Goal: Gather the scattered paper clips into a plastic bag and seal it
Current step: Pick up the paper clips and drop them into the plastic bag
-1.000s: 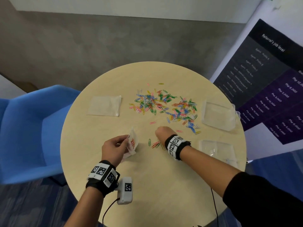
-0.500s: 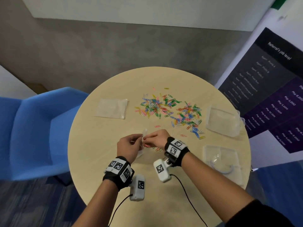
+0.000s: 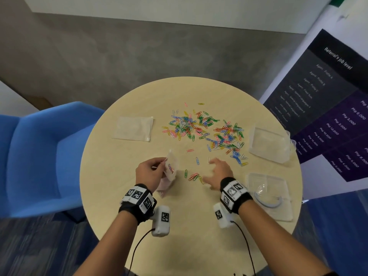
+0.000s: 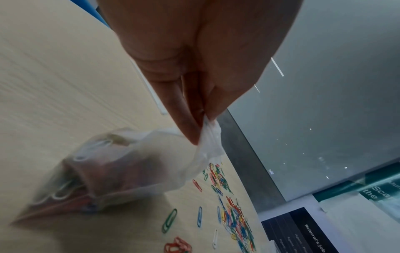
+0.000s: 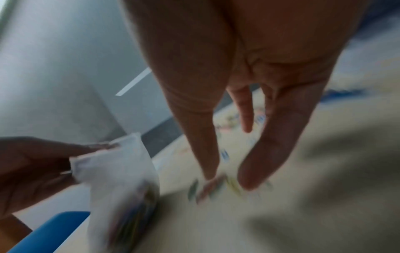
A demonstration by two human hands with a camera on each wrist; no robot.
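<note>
Paper clips lie scattered mid-bench, a few just beside the right hand, whose fingers are spread and empty. The left hand pinches the plastic bag at its mouth edge. Clips are light, stiff and likely slippery; the bag is limp, best held by its rim.

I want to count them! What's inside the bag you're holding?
Paper clips lie at the bottom of the bag: white and red ones show. The cloudy, crumpled plastic hides how many.
</note>
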